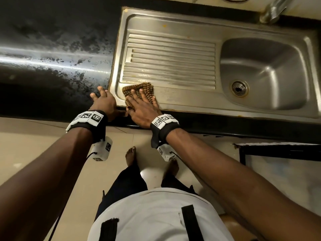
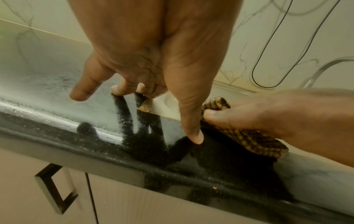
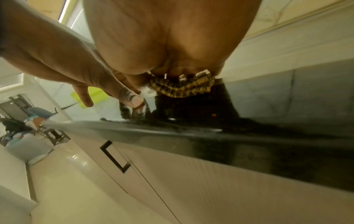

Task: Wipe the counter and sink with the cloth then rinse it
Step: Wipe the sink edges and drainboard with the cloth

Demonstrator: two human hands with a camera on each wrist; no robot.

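Note:
A brown checked cloth lies on the near left corner of the steel sink unit, below the ribbed drainboard. My right hand presses flat on the cloth with straight, spread fingers. My left hand rests on the black speckled counter just left of the sink rim, fingers spread, thumb tip touching the stone beside the cloth. The basin with its drain lies to the right.
A steel tap stands behind the basin at the back right. Below the counter edge are pale cabinet doors with a dark handle. My bare feet stand on the tiled floor.

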